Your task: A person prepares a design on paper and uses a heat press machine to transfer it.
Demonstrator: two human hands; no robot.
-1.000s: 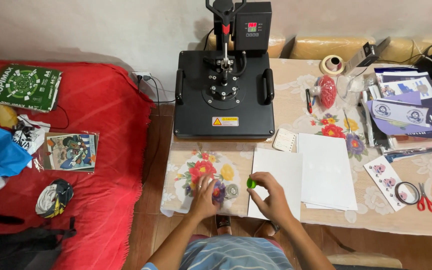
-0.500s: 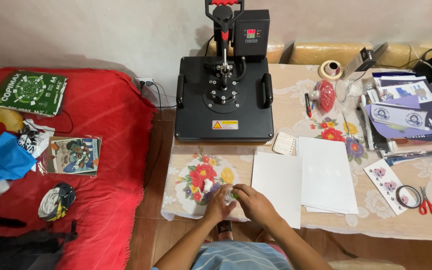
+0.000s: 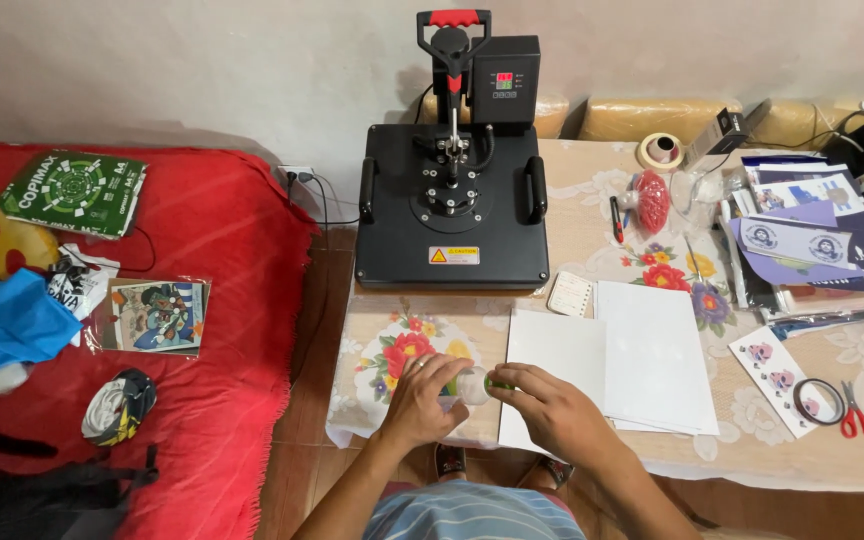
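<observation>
Hands meet at the near edge of a table, seen from above by a head-worn camera. The left hand (image 3: 422,400) is curled shut around a small clear bottle (image 3: 471,385); the right hand (image 3: 552,412) pinches the bottle's green cap (image 3: 499,382) between fingertips and thumb. The bottle lies on its side between them, held just above a flowered tablecloth (image 3: 392,350), at about 6 o'clock in the view.

Touching the right hand, at 5 o'clock, are two white paper sheets (image 3: 642,355). Whether the cap is on tight or loose cannot be told; judged from the sideways hold, a loosened cap could let the contents run onto the cloth or the near sheet.

Farther off, at 3 o'clock, lie a sticker strip (image 3: 774,368), a black ring and red scissors (image 3: 860,418). At 12 o'clock stands a black heat press (image 3: 452,205), platen shut, handle upright. If it is hot, a sleeve or hand reaching past it could be burned.

At 9 o'clock a bed with a red blanket (image 3: 212,250) carries packets and clothes, well apart from the hands. At 2 o'clock are printed papers (image 3: 802,230) and a tape roll (image 3: 660,150).
</observation>
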